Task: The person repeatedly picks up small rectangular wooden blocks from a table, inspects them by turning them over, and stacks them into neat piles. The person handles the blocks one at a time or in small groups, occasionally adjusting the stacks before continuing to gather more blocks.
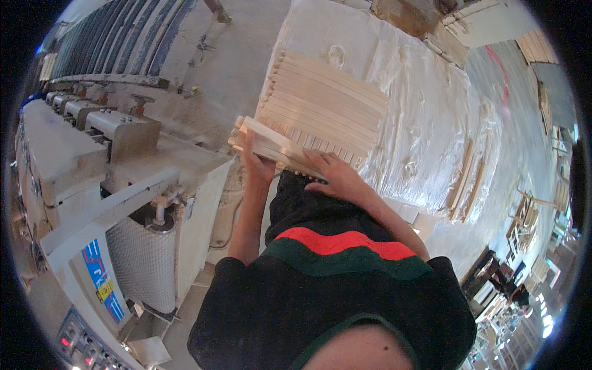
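Note:
Pale wooden slats (327, 92) lie side by side in a stack on a sheet of clear plastic in front of me. At the stack's near left corner, my left hand (259, 165) is closed round the ends of a few wooden slats (266, 134), thumb up along their side. These stick out to the left beyond the stack and lie at a slant to it. My right hand (338, 175) rests at the near edge of the slats, fingers stretched out and apart, touching them. Its fingertips lie close to the right end of the held slats.
Plastic-wrapped material (413, 123) extends to the right, with some narrow wooden strips (464, 179) near its right edge. On the left stands a large machine with metal housings (120, 129) and a textured roller (145, 262). A rack of dark bars (117, 40) is at the far left.

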`<action>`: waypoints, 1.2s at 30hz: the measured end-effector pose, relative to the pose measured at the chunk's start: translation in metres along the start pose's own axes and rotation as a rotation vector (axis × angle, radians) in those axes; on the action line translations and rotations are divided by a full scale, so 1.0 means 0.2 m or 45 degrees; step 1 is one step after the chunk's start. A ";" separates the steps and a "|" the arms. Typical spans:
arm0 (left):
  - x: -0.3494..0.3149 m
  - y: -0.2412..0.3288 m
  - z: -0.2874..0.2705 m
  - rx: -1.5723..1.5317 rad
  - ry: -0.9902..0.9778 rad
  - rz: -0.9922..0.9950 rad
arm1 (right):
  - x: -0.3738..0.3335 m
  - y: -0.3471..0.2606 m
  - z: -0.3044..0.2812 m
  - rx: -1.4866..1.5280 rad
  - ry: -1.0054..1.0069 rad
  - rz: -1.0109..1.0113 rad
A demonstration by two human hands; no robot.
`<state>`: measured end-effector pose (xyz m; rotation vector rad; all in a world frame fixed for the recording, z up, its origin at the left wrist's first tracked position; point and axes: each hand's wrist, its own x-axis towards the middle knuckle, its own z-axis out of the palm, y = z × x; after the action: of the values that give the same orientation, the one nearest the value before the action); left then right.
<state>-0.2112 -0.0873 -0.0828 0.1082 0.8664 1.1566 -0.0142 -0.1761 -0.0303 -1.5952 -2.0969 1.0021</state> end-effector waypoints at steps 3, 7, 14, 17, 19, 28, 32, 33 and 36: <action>0.04 -0.05 -0.10 -0.017 0.053 0.038 | 0.05 0.03 0.13 -0.169 0.019 0.101; 0.08 -0.07 -0.18 -0.093 0.028 -0.022 | 0.10 0.17 0.22 -0.228 0.049 0.175; 0.19 -0.06 -0.19 0.159 0.090 0.191 | 0.10 0.17 0.24 -0.122 0.116 0.236; 0.27 0.05 -0.23 0.623 0.157 0.397 | 0.08 0.17 0.25 -0.262 0.191 0.246; 0.33 0.10 -0.30 1.011 0.102 0.558 | 0.07 0.19 0.28 -0.409 0.287 0.152; 0.33 0.19 -0.33 1.899 -0.509 0.581 | 0.05 0.27 0.23 -0.232 0.443 0.045; 0.35 0.17 -0.38 1.886 -0.538 0.693 | 0.04 0.31 0.18 -0.173 0.412 -0.062; 0.37 0.16 -0.41 1.834 -0.506 0.678 | 0.02 0.29 0.17 -0.153 0.401 -0.069; 0.44 0.11 -0.43 1.635 -0.551 0.817 | -0.07 0.22 0.15 -0.044 0.261 -0.055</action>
<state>-0.2716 -0.0344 -0.1779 1.7186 1.0838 0.9043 0.0024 -0.1926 -0.0791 -1.5880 -2.0107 0.7573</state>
